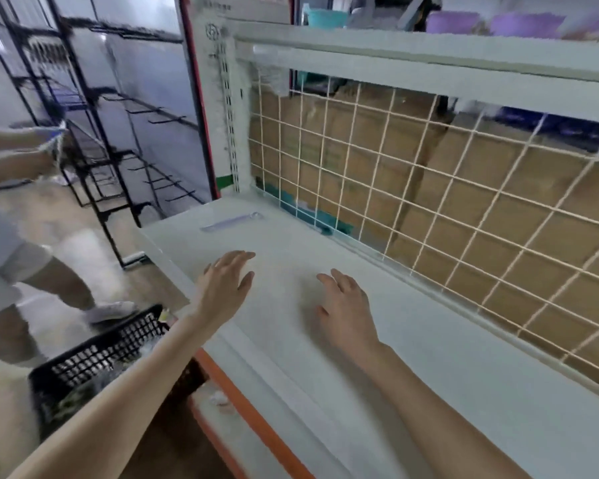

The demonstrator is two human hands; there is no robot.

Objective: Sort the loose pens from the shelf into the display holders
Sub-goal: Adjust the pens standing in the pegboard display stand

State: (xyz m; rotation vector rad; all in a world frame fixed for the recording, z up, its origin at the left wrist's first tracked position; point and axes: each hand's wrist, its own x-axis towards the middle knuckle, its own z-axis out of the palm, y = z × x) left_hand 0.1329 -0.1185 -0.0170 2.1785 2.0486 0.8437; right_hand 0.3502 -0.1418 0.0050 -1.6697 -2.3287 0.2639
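Over the white shelf (412,357), both my hands hover with fingers spread and straight, holding nothing: my left hand (223,283) at about ten o'clock from my right hand (344,305), the two near each other but apart. Whether the palms touch the surface I cannot tell.

At twelve o'clock from my left hand, well apart from it, lies the one loose item I can make out, a pale purple pen-like object (230,222) lying flat near the shelf's far left corner. It is blurred, so I judge rather than know that it is a pen. No display holders show anywhere in view.

From here the risk, as I read it, is a clumsy reach: the slim purple piece lies flat on a smooth board, and fingertips coming in fast could skid it toward the wire grid (429,188) at the back or off the left edge toward the black crate (101,354) on the floor at seven o'clock. Not knowing where the holders stand could also send it to the wrong place.

The shelf has an orange front rail (256,413) below its lip. Behind the grid at two o'clock stand cardboard boxes (377,140). At nine o'clock a second person (21,257) stands beside black wire racks (111,157) on a pale floor.
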